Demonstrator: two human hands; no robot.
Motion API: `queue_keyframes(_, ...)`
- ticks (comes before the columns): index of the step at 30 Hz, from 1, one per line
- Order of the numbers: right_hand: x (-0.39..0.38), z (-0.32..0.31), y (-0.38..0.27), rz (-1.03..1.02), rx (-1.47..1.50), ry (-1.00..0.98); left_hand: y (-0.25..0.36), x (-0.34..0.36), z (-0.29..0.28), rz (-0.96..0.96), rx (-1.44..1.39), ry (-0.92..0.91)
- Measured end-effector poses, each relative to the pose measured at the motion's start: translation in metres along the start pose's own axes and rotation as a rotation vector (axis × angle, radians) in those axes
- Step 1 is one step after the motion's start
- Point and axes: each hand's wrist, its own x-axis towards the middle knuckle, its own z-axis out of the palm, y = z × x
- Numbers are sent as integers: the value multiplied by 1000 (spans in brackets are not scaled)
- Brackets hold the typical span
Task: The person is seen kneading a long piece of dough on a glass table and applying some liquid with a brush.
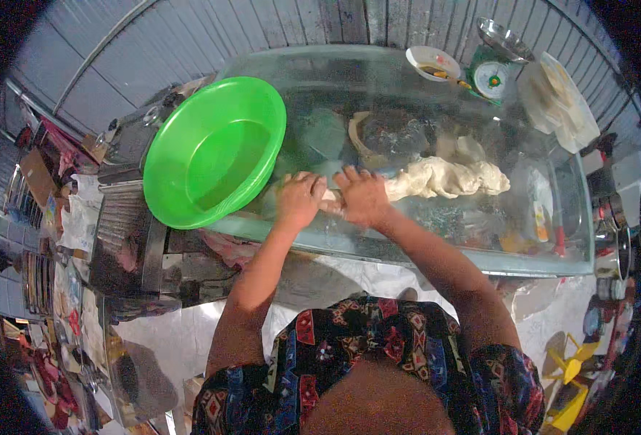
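A long, lumpy roll of pale dough [447, 178] lies across the glass tabletop [320, 239], thick and twisted toward the right and thinner toward the left. My left hand [301, 197] is closed over its thin left end, fingers bent over the far side. Close beside it, my right hand [364, 196] presses down on the thin stretch with its fingers curved over the dough. Between the two hands a short bit of dough shows. Both palms face down, so the undersides of my fingers are hidden.
A large green basin [215, 156] stands tilted left of my hands. At the far right are a white bowl [433, 64], a scale with a metal pan [490, 78] and plastic bags [558, 101]. Corrugated metal wall rises behind the table. A yellow object [572, 366] sits lower right.
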Motion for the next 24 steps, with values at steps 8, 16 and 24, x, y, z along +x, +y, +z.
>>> queue_keyframes(8,-7,10,20,-289,27,128,43,-46,-28,-77,70,240)
queue_keyframes(16,52,38,36,-50,21,26,17,15,-17,-304,78,42)
queue_keyframes(24,68,46,36,30,-40,150,7,24,-5,-323,59,56)
